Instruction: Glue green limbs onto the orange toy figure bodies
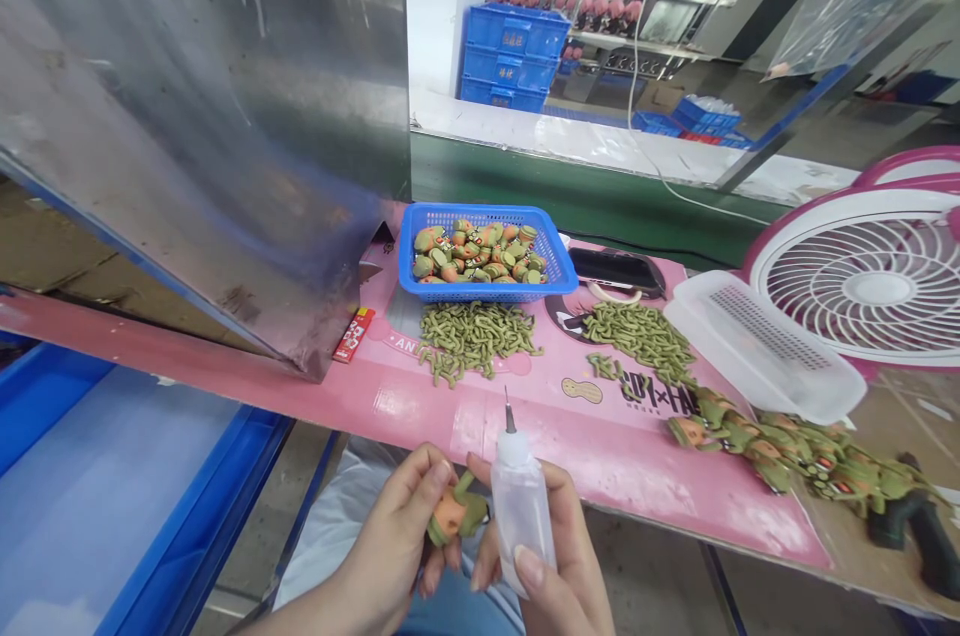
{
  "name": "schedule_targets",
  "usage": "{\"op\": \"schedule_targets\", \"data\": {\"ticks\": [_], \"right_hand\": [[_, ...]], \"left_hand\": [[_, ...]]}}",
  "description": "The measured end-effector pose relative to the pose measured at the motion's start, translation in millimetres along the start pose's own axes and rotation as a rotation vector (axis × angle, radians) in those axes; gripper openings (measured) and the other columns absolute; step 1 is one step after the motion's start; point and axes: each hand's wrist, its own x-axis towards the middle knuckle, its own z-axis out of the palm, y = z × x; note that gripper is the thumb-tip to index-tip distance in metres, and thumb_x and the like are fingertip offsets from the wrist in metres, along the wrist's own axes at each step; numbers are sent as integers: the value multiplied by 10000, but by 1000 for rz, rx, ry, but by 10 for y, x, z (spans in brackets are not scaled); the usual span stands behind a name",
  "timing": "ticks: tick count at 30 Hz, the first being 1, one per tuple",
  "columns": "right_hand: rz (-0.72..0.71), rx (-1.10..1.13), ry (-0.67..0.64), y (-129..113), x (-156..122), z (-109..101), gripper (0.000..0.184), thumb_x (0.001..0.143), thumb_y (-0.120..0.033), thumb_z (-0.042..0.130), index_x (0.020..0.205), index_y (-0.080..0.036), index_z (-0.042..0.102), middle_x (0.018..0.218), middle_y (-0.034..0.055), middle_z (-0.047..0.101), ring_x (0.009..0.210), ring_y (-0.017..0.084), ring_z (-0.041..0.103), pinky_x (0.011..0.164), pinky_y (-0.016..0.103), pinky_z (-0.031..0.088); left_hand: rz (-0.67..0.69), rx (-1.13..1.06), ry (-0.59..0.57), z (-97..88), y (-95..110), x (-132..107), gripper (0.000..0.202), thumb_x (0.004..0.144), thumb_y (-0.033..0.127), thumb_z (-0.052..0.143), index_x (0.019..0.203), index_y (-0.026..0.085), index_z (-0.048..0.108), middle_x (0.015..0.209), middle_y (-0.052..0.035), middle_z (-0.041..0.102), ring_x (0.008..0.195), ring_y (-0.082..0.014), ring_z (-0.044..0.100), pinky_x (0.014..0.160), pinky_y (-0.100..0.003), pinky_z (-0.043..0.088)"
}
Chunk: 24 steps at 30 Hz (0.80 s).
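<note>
My left hand (405,526) is closed around a small green and orange figure part (452,514), held over my lap in front of the table's edge. A short green stub points up from the part, close to my right fingertip; whether they touch I cannot tell. Wrapped in my right hand (559,556) is a clear squeeze bottle (521,506) with a thin needle tip pointing up. Beyond both hands lies a pile of small curved green pieces (476,336). Behind that pile, a blue basket (487,294) holds many green and orange parts.
A second heap of green pieces (641,336) lies right of centre. Assembled figures (810,456) lie along the right side near a white perforated tray (780,346) and a pink-rimmed fan (877,286). A phone (615,268) rests behind; a metal panel (300,116) rises at left.
</note>
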Motion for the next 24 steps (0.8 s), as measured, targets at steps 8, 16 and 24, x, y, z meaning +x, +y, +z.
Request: {"op": "schedule_targets", "data": {"ticks": [8, 16, 24], "right_hand": [[-1, -14, -18, 26, 3, -23, 472, 652, -515, 652, 996, -265, 448, 1139, 79, 581, 489, 126, 544, 499, 278, 395], [-34, -33, 12, 35, 53, -70, 479, 658, -517, 645, 1001, -248, 446, 1075, 86, 614, 484, 135, 530, 498, 287, 386], [-227, -320, 281, -243, 101, -341, 424, 705, -469, 650, 1031, -293, 444, 654, -35, 593, 423, 103, 428, 427, 230, 334]], "left_hand": [[2, -19, 13, -10, -35, 20, 484, 593, 642, 608, 628, 190, 437, 330, 71, 502, 215, -21, 345, 222, -78, 173], [-11, 24, 12, 31, 49, -13, 523, 551, 681, 599, 630, 191, 434, 334, 79, 481, 250, -20, 331, 255, -93, 159], [17, -56, -48, 11, 52, 3, 489, 635, 672, 532, 703, 192, 467, 377, 73, 515, 273, -2, 226, 306, -122, 126]]}}
